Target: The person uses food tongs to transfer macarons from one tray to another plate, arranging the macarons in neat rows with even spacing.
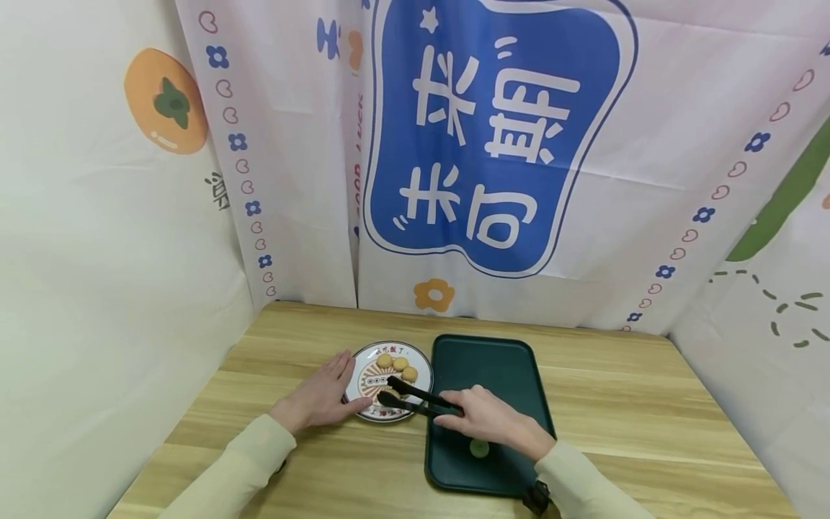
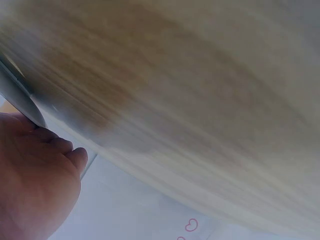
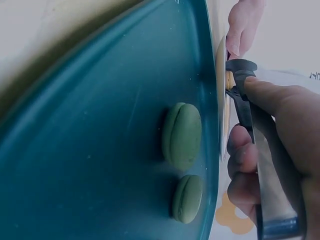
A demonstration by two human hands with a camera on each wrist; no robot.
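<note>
My left hand (image 1: pixel 324 393) rests at the left rim of a round patterned plate (image 1: pixel 423 360), fingers straight along the rim and thumb on its near side. In the left wrist view, this hand (image 2: pixel 37 175) shows beside the plate's edge (image 2: pixel 20 95). My right hand (image 1: pixel 486 414) grips black-tipped tongs (image 1: pixel 421 395), whose tips reach low over the near half of the plate. Several tan macarons (image 1: pixel 400 364) lie toward the plate's far side. The right wrist view shows a tan macaron (image 3: pixel 229 80) between the tong tips; I cannot tell if they pinch it.
Right of the plate lies a dark green tray (image 1: pixel 486 360), partly under my right forearm. Two green macarons (image 3: pixel 182 135) sit on it in the right wrist view. The wooden table (image 1: pixel 622 411) meets printed cloth (image 1: pixel 311 216) at its back and sides.
</note>
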